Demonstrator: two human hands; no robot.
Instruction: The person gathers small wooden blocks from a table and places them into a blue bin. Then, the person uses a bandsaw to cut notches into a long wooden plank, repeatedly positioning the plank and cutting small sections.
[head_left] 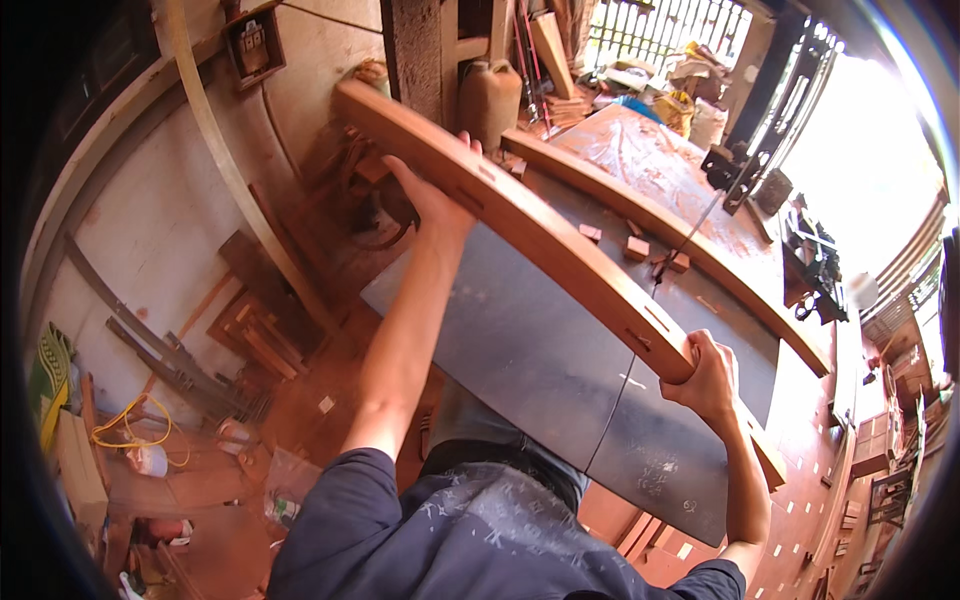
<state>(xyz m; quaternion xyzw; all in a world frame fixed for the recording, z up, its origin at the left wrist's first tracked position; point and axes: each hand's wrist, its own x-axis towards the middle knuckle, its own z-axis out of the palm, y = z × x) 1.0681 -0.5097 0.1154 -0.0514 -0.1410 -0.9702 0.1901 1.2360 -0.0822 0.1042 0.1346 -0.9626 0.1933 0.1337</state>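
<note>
A long reddish-brown wooden beam (560,246) with mortise slots cut in its faces slants across the view, raised over a dark metal machine table (520,330). Toward its far left end, my left hand (436,192) grips it from beneath, thumb on the near side. My right hand (706,378) has its fingers wrapped round the beam near the right end. Beyond it, a second long wooden beam (690,235) lies along the table. Small wood blocks (636,248) sit between the two beams, close to an upright thin blade (660,272).
A sawdust-covered surface (630,140) extends behind the second beam. A tan jerrycan (490,103) stands by the post at the back. Wood offcuts (265,345) and a yellow cord (135,425) lie at left. Black machine parts (815,255) stand at right.
</note>
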